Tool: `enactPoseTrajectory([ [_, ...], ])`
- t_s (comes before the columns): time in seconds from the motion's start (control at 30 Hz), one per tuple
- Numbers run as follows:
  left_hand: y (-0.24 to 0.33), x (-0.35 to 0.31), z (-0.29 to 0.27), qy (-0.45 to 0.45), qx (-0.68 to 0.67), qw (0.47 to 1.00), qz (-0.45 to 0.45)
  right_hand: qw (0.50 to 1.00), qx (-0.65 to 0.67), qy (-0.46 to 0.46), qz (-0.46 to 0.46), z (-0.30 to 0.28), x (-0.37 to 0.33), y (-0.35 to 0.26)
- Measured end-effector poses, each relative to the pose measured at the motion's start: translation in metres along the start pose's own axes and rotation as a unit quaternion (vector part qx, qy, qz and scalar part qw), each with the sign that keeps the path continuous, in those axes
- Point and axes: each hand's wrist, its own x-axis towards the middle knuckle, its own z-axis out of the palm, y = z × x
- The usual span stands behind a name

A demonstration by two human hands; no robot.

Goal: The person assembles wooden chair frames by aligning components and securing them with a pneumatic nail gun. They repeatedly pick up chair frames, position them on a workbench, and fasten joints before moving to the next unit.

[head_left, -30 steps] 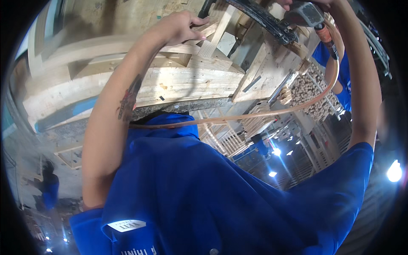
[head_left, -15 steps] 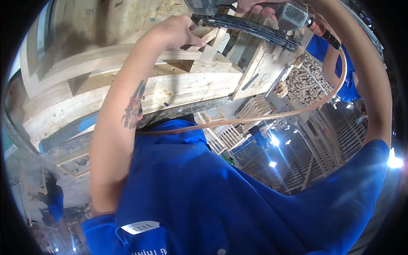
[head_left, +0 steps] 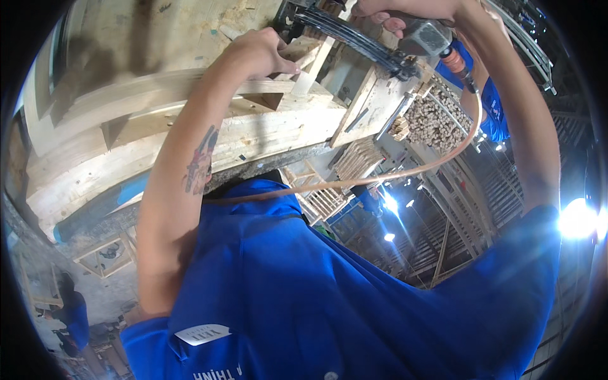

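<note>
Shows a grey floor (head_left: 107, 292) at left, a wood pile (head_left: 437, 123) at right and, farther off, small lamps (head_left: 389, 237); glares at far right from a bright lamp (head_left: 578, 218).

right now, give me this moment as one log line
left hand: on wooden frame | right hand: gripping nail gun | hose: joined to nail gun

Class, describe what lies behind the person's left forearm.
A pale wooden rail and thick timber show on both sides of the left forearm; whatever lies directly behind it is covered and cannot be seen.
</note>
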Motion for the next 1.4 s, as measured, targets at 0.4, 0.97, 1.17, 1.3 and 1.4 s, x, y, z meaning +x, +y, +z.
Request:
enactPoseTrajectory([
  [0.4, 0.011, -0.010, -0.007, -0.007, -0.016, 0.998, -0.053, 0.989, -0.143, -0.008, -0.029, 0.025, -0.021, -0.005],
  [0.97, -0.023, 0.013, 0.005, -0.083, -0.132, 0.988, 0.002, 0.996, -0.055, 0.066, 0.023, 0.030, -0.024, 0.005],
  [1.17, -0.007, 0.000, -0.003, -0.028, -0.015, 0.999, 0.007, 0.992, 0.098, -0.057, 0.060, 0.015, -0.002, 0.020],
  [1.3, -0.006, 0.003, -0.006, -0.072, -0.024, 0.997, 0.012, 0.986, 0.049, -0.109, 0.114, 0.006, 0.012, 0.004],
  [1.4, -0.005, 0.006, -0.006, -0.073, 0.009, 0.997, 0.019, 0.982, 0.037, -0.116, 0.145, 0.004, 0.018, -0.007],
])
